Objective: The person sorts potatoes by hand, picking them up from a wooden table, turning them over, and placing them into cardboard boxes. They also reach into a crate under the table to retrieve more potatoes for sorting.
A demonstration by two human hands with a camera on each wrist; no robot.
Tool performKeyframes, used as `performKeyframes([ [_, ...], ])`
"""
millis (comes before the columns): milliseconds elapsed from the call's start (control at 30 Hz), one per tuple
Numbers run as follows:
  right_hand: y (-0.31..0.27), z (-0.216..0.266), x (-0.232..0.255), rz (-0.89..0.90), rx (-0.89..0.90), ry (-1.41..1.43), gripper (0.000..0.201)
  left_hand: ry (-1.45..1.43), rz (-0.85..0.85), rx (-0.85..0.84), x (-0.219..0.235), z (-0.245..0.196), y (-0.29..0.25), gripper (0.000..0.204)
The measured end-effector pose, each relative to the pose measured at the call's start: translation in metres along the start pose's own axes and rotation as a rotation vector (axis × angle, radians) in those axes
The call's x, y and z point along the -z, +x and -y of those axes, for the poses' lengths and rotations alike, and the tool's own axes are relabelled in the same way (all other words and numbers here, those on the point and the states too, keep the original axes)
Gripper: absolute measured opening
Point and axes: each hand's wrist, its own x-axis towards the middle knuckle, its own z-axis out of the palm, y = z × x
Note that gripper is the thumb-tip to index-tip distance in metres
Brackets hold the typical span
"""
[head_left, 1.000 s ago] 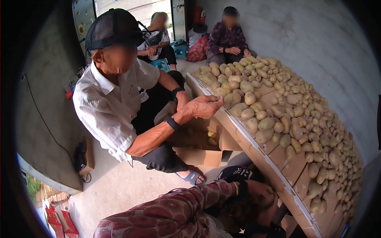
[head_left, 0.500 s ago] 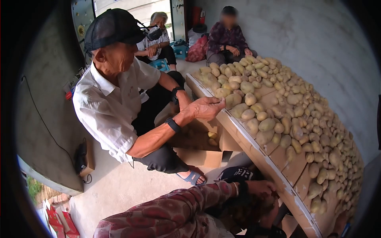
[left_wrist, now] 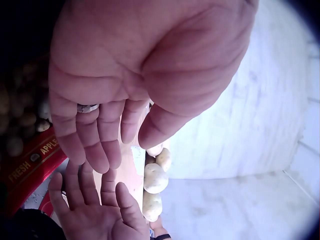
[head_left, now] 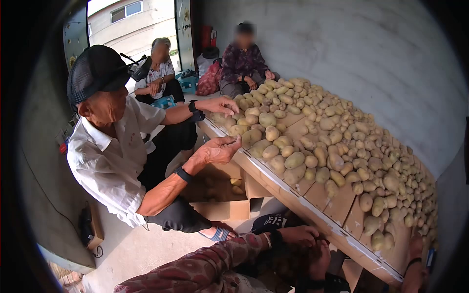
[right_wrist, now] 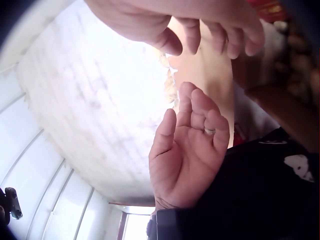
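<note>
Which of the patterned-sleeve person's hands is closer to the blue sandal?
Left: the left hand is right of the blue sandal in the head view; the right hand is farther right and lower.

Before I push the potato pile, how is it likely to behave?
The potato pile would probably shift piecemeal, since its pieces lie loose. Their rounded shapes suggest rolling, particularly across the bare brown tabletop. Where they crowd together, neighbours may move too.

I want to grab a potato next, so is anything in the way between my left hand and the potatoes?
Nothing visible is: in the left wrist view your empty left hand has the potatoes showing just beyond it. Your right hand, also empty, sits to the picture's left of them, not in front.
</note>
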Motion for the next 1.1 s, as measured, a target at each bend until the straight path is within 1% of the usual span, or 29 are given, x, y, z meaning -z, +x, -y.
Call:
performKeyframes([
  [33,-0.004,0.000,-0.004,-0.006,0.006,-0.002,0.026,0.000,0.009,0.001,0.000,0.003,0.000,0.043],
  [100,-0.008,0.004,-0.009,-0.025,0.037,-0.108,0.024,0.171,0.027,-0.093,0.001,0.005,0.006,0.042],
  [133,-0.008,0.003,-0.008,-0.016,0.033,-0.069,0.021,0.176,0.030,-0.097,-0.001,0.004,0.008,0.042],
  [200,-0.007,0.002,-0.007,-0.016,0.007,-0.040,0.020,0.045,-0.014,0.046,-0.005,0.004,0.007,0.041],
  [233,-0.009,0.004,-0.007,-0.025,-0.016,-0.013,0.018,0.044,-0.008,0.045,-0.006,0.006,0.008,0.041],
  [300,-0.009,0.007,-0.008,-0.015,-0.019,-0.027,0.018,0.120,0.024,0.004,-0.003,0.004,0.011,0.041],
  [333,-0.011,0.008,-0.014,-0.005,-0.037,-0.040,0.017,0.123,0.026,0.002,-0.001,0.004,0.011,0.041],
  [400,-0.015,0.011,-0.023,0.023,-0.038,-0.051,0.017,0.062,0.005,-0.085,-0.003,0.010,0.012,0.041],
  [433,-0.018,0.014,-0.028,0.053,-0.038,-0.060,0.017,0.057,0.011,-0.080,-0.005,0.010,0.010,0.041],
  [500,-0.017,0.011,-0.027,0.037,-0.037,-0.067,0.016,0.060,-0.052,-0.050,-0.007,0.005,0.006,0.040],
  [533,-0.015,0.011,-0.025,0.030,-0.032,-0.076,0.016,0.050,-0.015,-0.063,-0.004,0.008,0.009,0.039],
  [667,-0.017,0.011,-0.026,-0.015,-0.020,-0.105,0.016,0.017,-0.004,-0.046,0.000,0.012,0.015,0.041],
  [733,-0.018,0.013,-0.026,0.001,-0.023,-0.124,0.016,-0.016,-0.013,0.021,-0.003,0.008,0.014,0.044],
  [867,-0.019,0.013,-0.026,-0.002,-0.025,-0.130,0.016,0.031,-0.031,0.030,-0.007,0.002,0.010,0.047],
  [933,-0.021,0.014,-0.029,0.054,-0.008,-0.160,0.016,-0.014,-0.057,0.057,-0.005,0.003,0.011,0.049],
  [967,-0.021,0.012,-0.031,0.073,-0.019,-0.155,0.016,-0.012,-0.079,0.052,-0.001,0.007,0.013,0.049],
  [1033,-0.022,0.010,-0.029,0.049,-0.018,-0.135,0.016,0.022,0.010,-0.083,0.005,0.021,0.023,0.048],
  [1100,-0.021,0.009,-0.030,0.086,-0.023,-0.151,0.016,-0.008,-0.038,-0.072,0.003,0.019,0.021,0.046],
])
